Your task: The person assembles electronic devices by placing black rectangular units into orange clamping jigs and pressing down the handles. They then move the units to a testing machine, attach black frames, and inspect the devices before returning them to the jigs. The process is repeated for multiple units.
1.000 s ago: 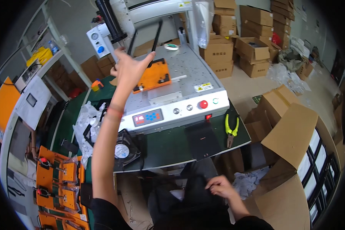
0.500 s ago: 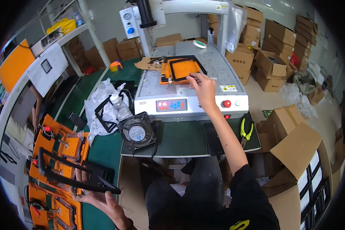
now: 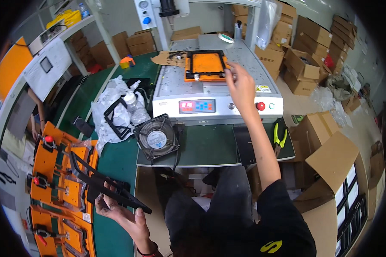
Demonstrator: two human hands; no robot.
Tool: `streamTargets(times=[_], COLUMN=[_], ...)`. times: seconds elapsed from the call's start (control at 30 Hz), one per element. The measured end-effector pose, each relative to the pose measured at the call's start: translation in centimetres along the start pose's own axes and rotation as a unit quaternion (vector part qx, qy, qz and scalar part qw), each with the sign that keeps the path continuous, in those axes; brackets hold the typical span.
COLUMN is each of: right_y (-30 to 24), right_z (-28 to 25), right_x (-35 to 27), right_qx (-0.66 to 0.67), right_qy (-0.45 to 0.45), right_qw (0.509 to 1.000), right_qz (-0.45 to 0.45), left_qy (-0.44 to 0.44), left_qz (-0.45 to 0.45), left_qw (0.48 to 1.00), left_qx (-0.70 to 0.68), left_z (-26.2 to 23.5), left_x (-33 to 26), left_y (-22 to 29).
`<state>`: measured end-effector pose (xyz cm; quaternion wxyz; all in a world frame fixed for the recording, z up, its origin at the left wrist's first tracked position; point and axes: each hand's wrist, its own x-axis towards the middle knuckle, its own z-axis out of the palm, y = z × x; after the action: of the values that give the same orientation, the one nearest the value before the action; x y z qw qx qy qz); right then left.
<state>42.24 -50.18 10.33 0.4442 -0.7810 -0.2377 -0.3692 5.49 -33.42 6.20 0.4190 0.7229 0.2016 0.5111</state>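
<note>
My left hand (image 3: 123, 218) is closed on a black rectangular frame (image 3: 120, 198), held tilted above the left bench beside the orange clamp fixtures (image 3: 75, 188). Its thumb stands along the near end of that frame. On the machine's grey bed, a second black frame (image 3: 206, 74) lies flat on an orange plate (image 3: 206, 63). My right hand (image 3: 242, 88) is at the right edge of this frame, with finger and thumb bent about its rim; the fingertips are partly hidden.
A grey machine with a control panel (image 3: 197, 106) and red button (image 3: 260, 106) stands ahead. Before it are a cooling fan (image 3: 156, 139), yellow-green pliers (image 3: 280, 136) and a plastic bottle (image 3: 135, 107) on white bags. An open carton (image 3: 334, 167) stands at right.
The frame on the bed has gone from askew to lined up with the orange plate. My right hand has shifted right along it. The left hand's frame has moved right and tipped differently.
</note>
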Motion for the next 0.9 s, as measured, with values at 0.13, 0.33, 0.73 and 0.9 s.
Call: streamTargets(times=[0.13,0.33,0.73,0.9], right_y=[4.4,7.3,7.0,1.4], right_z=[-7.0,-10.3,-11.0,-13.5], right_x=[-7.8,-13.0,-11.0,-9.8], right_qx=[-0.207,-0.196,-0.348,-0.177], right_qy=[0.039,-0.021,-0.069,-0.094], right_qw=[0.975,0.98,0.932,0.979], right_qz=[0.075,0.022,-0.07,0.019], left_qy=[-0.03,-0.173,-0.253,-0.283], left_qz=[-0.031,-0.075,-0.062,-0.03], left_qw=[0.999,0.974,0.958,0.953], left_qx=[-0.011,-0.129,-0.119,-0.108], left_z=[1.7,6.5,8.4,8.4], left_x=[-0.9,-1.7,-4.0,-4.3], left_y=[-0.5,0.4,1.4,2.1])
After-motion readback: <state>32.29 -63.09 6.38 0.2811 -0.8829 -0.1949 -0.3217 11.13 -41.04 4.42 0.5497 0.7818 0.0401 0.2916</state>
